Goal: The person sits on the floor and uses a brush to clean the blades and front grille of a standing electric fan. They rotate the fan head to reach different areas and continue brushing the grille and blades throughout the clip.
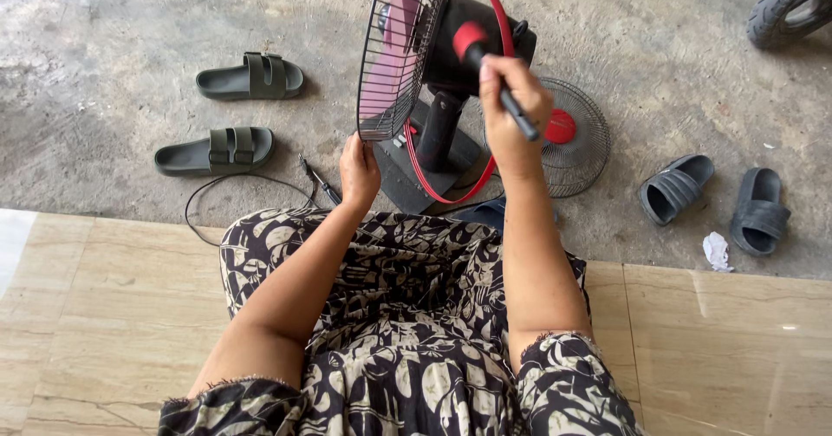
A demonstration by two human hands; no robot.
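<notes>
Looking straight down at a seated person in a black-and-cream patterned dress [407, 332], knees at the edge of a tan tiled step [104, 315], with a table fan [451, 81] standing on the grey concrete floor [130, 37] just in front of them. The left hand [359, 169] is up against the lower rim of the fan's wire cage [400, 50], fingers curled on the bottom edge, steadying it; pink blades show through the wires. The right hand [511, 111] is closed tight around a screwdriver [490, 76] with a red-and-black handle, the red end pointing up and away toward the black motor housing at the back of the fan, and the tip is hidden, so I cannot tell what it touches. A red ring [451, 180] loops around the fan's black neck and down past its base. Lying flat on the floor just behind the fan is a second wire grille [572, 137] with a red disc in its centre. A black cord [247, 180] curls across the floor left of the base, near a small tool [319, 180] lying by the person's knee. To the left sit two dark green sandals [232, 111], one above the other; to the right, a pair of black sandals [715, 198] with a crumpled white scrap [717, 251] beside them. A tyre [789, 3] pokes in at the top right corner.
</notes>
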